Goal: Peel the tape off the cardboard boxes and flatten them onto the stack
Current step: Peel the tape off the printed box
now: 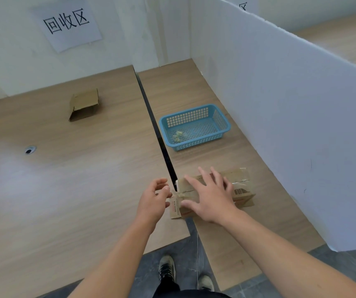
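Right hand [211, 196] flat on cardboard box [238, 176], left hand [151, 201] with tape [178, 194] between fingertips.

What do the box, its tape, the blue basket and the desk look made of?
Box: matte brown cardboard, creased flaps. Tape: clear glossy plastic film, shining and stretched into a strand. Blue basket: moulded plastic, uniform colour, grid holes. Desk: likely wood-grain laminate, faint sheen.

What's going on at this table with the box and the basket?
A person is stripping tape from a cardboard box near the table edge. The right hand lies flat on the box, while the left hand pinches a strand of tape at its left end. The box is not yet flattened. A blue basket behind it holds a few crumpled scraps, probably tape, and one flattened box lies farther back on the left.
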